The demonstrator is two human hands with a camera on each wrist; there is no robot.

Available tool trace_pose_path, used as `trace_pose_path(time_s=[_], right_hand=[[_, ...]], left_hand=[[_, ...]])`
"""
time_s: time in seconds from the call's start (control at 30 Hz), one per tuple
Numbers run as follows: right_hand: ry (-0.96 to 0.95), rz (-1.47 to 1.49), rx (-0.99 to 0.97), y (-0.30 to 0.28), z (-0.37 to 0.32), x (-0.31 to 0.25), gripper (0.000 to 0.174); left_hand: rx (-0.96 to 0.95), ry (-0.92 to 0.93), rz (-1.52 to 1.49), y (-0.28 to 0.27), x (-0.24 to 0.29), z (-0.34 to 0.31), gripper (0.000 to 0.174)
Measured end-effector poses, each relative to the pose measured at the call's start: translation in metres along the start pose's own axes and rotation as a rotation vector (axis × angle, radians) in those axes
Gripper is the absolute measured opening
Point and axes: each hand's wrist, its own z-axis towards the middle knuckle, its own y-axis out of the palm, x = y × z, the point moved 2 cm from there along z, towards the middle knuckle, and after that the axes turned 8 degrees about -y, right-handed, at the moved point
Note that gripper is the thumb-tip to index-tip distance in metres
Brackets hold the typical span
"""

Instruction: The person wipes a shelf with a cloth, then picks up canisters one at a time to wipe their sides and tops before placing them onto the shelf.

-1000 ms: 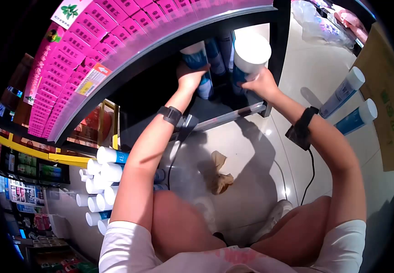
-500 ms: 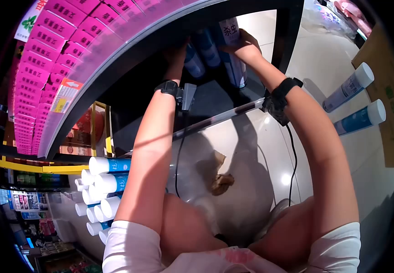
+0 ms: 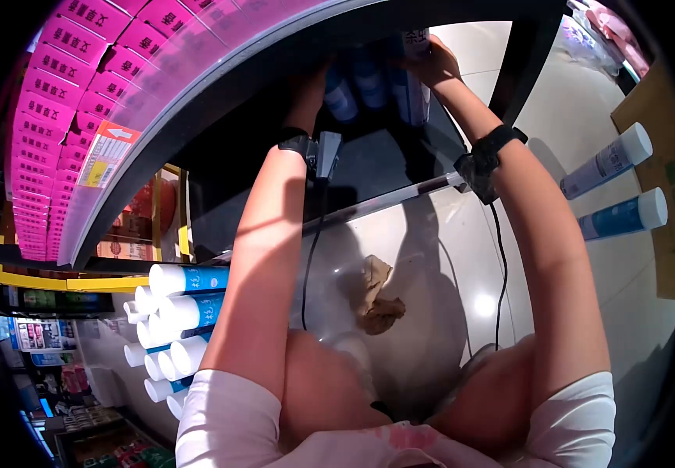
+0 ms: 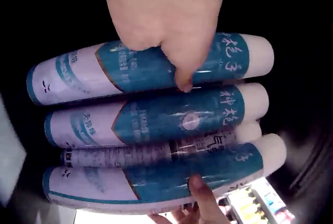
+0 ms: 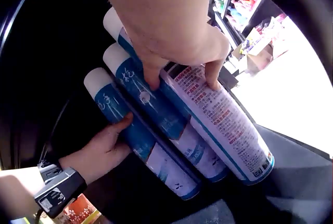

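Deep inside the black shelf, several blue-and-white spray cans with white caps stand bunched together. My left hand [image 5: 101, 151] grips the left spray can [image 5: 166, 164] from its outer side, thumb lying across the blue label. Opposite it, my right hand [image 5: 182, 47] holds the right spray can [image 5: 223, 125], with thumb and fingertips bent over its sides. Between these two is a middle spray can [image 4: 182, 117], close against its neighbours. Another can behind them shows partly in the left wrist view. In the head view, the shelf's upper edge hides the caps.
Many white-capped cans [image 3: 189, 312] are gathered at the left. Two more cans [image 3: 622, 214] stand at right beside a cardboard box [image 3: 669, 257]. Pink boxes [image 3: 49, 101] fill the shelf above. Crumpled brown paper [image 3: 380, 292] lies on the floor; a clear strip [image 3: 384, 199] lines the shelf front.
Both hands have moved deeper into the shelf with the cans. The right can, whose white cap showed in front earlier, now stands farther back under the upper shelf. The head view has shifted.
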Motion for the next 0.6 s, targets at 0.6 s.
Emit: trace_pose_path(time_s=[0.6], right_hand=[[0.147,-0.131,-0.198,0.001,-0.052,-0.013,0.070]], left_hand=[[0.176,0.123,0.518,-0.013,-0.026,-0.037,0.077]])
